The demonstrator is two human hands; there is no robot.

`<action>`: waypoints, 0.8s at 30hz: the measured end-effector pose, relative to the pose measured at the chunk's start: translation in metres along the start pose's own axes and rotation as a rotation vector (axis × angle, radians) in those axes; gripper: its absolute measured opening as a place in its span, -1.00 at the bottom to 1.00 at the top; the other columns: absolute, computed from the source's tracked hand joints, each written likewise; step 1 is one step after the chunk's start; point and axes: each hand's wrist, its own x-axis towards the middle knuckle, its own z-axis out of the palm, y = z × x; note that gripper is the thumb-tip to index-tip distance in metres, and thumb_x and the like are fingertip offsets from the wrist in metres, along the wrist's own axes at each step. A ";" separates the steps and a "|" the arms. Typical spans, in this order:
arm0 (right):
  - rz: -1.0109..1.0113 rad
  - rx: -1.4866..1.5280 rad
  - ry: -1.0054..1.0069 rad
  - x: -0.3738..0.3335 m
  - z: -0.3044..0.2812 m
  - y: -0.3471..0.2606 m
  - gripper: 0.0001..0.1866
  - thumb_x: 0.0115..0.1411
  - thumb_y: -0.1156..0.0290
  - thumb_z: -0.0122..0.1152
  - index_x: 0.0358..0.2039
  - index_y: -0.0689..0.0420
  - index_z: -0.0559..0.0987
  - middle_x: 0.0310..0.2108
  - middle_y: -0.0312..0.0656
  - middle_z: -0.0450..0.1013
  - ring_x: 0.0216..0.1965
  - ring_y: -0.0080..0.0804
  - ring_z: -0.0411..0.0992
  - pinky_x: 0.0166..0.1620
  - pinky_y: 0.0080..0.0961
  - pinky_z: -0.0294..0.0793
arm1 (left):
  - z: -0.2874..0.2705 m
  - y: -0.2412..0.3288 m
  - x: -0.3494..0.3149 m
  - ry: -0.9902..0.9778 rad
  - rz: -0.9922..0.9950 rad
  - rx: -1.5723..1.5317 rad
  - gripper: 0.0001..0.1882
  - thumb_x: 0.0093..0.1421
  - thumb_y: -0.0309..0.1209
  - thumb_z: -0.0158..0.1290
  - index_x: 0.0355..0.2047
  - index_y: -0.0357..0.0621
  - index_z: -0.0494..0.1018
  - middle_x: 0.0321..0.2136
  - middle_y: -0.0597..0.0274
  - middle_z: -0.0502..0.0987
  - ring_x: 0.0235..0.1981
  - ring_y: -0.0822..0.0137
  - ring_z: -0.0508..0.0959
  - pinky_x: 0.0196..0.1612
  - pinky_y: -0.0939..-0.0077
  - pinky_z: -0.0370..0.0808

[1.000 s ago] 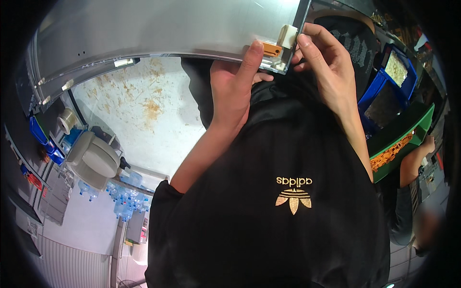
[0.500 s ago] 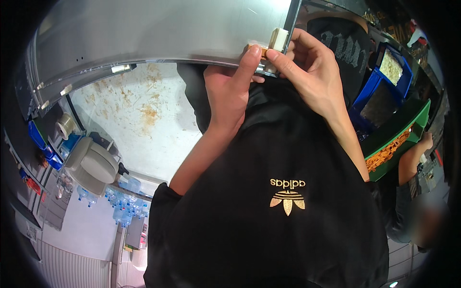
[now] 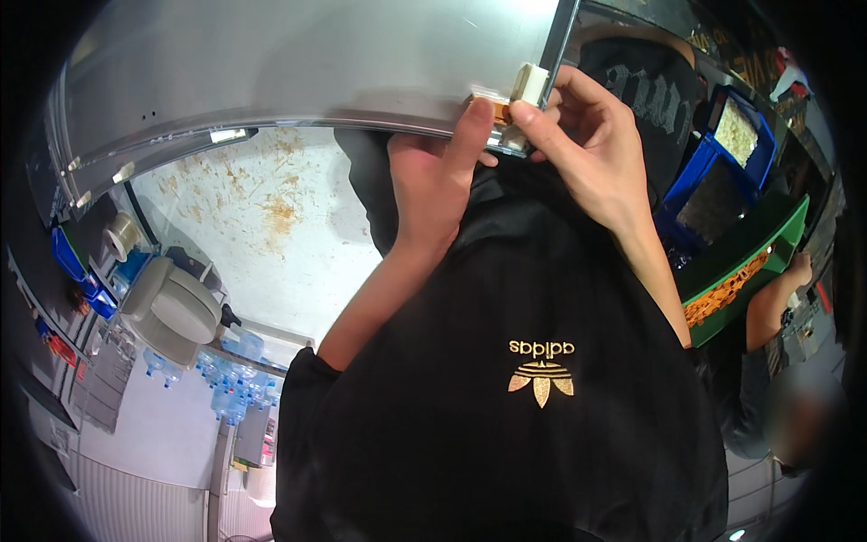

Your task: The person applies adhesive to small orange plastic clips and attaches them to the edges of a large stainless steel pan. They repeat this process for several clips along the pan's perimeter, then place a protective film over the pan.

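A large grey metal panel (image 3: 316,54) with a narrow frame lies before me, its near right corner between my hands. At that corner sit a small orange piece (image 3: 499,110) and a white block (image 3: 530,83), the block standing against the dark side rail (image 3: 564,34). My left hand (image 3: 433,176) presses its thumb on the orange piece, its other fingers curled under the panel's near edge. The right hand (image 3: 596,149) is closed round the corner, thumb tip between the orange piece and the white block. Its other fingers curl behind the rail, partly hidden.
On the right stand blue bins (image 3: 741,135), one with pale small parts, and a green bin (image 3: 750,244) of orange pieces. A co-worker's arm (image 3: 772,303) reaches to the green bin; another person in black (image 3: 646,90) is beyond my right hand. A grey chair (image 3: 172,303) stands left.
Both hands and the panel's corner have shifted slightly toward me and to the right. My grip on the corner looks much the same, with a little more of the orange piece showing.
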 end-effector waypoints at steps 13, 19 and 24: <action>0.001 -0.005 -0.041 0.005 -0.005 -0.002 -0.72 0.21 0.41 0.42 -0.12 0.29 0.64 -0.42 -0.40 0.56 -0.44 -0.78 0.38 -0.23 -0.74 0.42 | 0.000 -0.004 0.007 0.099 0.114 0.088 -0.73 0.31 -0.32 0.26 -0.20 -0.35 0.60 -0.38 0.26 0.63 -0.47 0.54 0.55 -0.43 0.66 0.48; -0.003 0.022 -0.011 0.005 -0.003 -0.002 -0.72 0.20 0.41 0.43 -0.13 0.29 0.64 -0.45 -0.43 0.53 -0.45 -0.78 0.34 -0.24 -0.74 0.41 | 0.005 -0.008 0.007 0.146 0.149 -0.006 -0.74 0.30 -0.34 0.27 -0.20 -0.35 0.59 -0.37 0.27 0.62 -0.47 0.54 0.55 -0.43 0.64 0.48; -0.012 0.013 -0.021 0.004 -0.003 -0.003 -0.70 0.20 0.40 0.43 -0.13 0.30 0.63 -0.48 -0.46 0.49 -0.44 -0.78 0.33 -0.24 -0.75 0.40 | 0.002 -0.008 0.007 0.103 0.149 0.071 -0.74 0.31 -0.36 0.26 -0.16 -0.34 0.57 -0.33 0.26 0.62 -0.43 0.53 0.56 -0.43 0.63 0.48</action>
